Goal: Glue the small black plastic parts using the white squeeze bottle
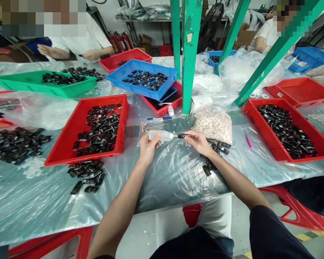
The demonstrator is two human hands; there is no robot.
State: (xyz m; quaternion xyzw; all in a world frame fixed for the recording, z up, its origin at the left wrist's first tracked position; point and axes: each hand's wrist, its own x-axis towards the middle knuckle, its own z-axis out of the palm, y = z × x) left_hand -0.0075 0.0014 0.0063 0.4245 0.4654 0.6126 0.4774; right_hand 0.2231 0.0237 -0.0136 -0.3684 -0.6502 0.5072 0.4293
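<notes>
Bottle (162, 135), open sheeting (175, 176) toward table edge (178, 205)

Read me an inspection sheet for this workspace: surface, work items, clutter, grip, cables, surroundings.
Surface: plastic-covered table, pale scraps at far left.
Work items: white bottle, thin tip at a black piece; whether they touch is too small to tell.
Clutter: pink-handled tool and blue pen lie loose; left red tray and right red tray hold similar pieces.
Grip: left hand around the white bottle; right hand pinching the black piece.
Cables: dark cord-like curve at the top edge.
Surroundings: green post, fire extinguishers, two people across the table.
</notes>
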